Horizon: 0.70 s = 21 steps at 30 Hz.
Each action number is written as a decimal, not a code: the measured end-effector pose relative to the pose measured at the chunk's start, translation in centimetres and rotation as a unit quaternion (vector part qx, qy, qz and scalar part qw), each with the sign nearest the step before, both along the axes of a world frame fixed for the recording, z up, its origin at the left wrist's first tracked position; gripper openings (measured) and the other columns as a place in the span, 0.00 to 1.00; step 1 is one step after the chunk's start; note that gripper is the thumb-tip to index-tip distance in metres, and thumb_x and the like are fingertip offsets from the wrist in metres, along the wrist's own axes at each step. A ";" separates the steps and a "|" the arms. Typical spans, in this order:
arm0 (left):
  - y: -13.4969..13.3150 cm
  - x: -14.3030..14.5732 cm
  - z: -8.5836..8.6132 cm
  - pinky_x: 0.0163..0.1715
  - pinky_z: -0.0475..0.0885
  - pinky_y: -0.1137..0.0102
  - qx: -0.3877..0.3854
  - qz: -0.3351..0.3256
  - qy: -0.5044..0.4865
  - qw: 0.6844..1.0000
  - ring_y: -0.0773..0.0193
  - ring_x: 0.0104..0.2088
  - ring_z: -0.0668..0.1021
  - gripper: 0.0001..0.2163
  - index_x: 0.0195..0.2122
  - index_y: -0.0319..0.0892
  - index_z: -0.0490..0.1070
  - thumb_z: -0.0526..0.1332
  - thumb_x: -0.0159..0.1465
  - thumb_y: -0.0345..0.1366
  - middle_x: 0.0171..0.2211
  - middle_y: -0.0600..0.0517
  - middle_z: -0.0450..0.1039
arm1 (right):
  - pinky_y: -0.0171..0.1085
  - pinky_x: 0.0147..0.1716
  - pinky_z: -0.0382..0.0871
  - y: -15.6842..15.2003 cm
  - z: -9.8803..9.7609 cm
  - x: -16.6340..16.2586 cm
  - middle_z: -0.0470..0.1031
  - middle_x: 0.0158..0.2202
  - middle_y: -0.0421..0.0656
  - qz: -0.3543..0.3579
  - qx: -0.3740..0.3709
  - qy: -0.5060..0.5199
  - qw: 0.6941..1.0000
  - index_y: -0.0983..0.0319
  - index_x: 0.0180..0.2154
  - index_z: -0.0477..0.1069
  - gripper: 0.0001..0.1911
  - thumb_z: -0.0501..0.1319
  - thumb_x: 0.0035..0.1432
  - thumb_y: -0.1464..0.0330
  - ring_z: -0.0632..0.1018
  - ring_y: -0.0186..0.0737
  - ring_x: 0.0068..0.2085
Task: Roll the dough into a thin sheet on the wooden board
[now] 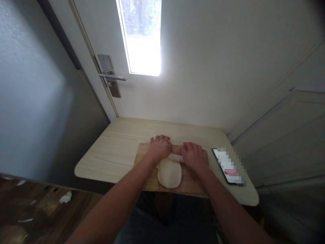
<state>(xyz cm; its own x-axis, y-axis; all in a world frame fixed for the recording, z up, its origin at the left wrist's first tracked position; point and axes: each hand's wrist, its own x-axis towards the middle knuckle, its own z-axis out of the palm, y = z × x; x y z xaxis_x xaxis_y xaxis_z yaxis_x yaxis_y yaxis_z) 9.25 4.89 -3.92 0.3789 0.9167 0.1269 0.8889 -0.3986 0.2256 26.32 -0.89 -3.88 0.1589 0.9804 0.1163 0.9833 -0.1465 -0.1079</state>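
Hands (160,149) on rolling pin (177,157), phone (226,166) beside board (191,183), door (198,84) ahead.

Smooth matt dough (169,174), wooden board (190,181)

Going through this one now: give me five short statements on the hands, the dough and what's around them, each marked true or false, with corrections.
1. The left hand and the right hand are on a pale rolling pin. True.
2. The flattened dough lies on a wooden board. True.
3. Most of the dough lies on the far side of the rolling pin. False: most of it lies on the near side, toward the person.
4. The phone rests on the wooden board. False: it lies on the table, to the right of the board.
5. The door handle is to the left of the bright glass pane. True.
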 end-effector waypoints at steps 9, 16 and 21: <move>0.6 0.2 0.1 0.54 0.68 0.49 0.006 0.007 0.003 1.000 0.48 0.53 0.75 0.17 0.52 0.42 0.73 0.49 0.72 0.39 0.52 0.42 0.75 | 0.49 0.54 0.62 0.5 -0.2 0.0 0.75 0.57 0.49 -0.010 0.003 0.012 1.000 0.56 0.57 0.74 0.22 0.51 0.69 0.60 0.72 0.53 0.57; -0.7 -0.2 0.2 0.54 0.67 0.53 0.037 0.001 -0.002 0.999 0.50 0.54 0.74 0.17 0.54 0.43 0.73 0.49 0.72 0.38 0.53 0.44 0.75 | 0.51 0.55 0.61 -1.2 -0.1 -0.6 0.73 0.60 0.51 -0.019 0.020 0.016 0.999 0.57 0.60 0.71 0.23 0.49 0.70 0.60 0.71 0.54 0.58; -1.9 -0.5 0.2 0.55 0.66 0.53 0.046 -0.006 0.004 0.999 0.50 0.55 0.73 0.18 0.57 0.44 0.71 0.48 0.73 0.40 0.55 0.45 0.74 | 0.55 0.58 0.58 -2.4 -0.3 -0.9 0.69 0.64 0.51 -0.028 0.039 0.015 0.999 0.58 0.61 0.69 0.24 0.49 0.70 0.60 0.69 0.55 0.60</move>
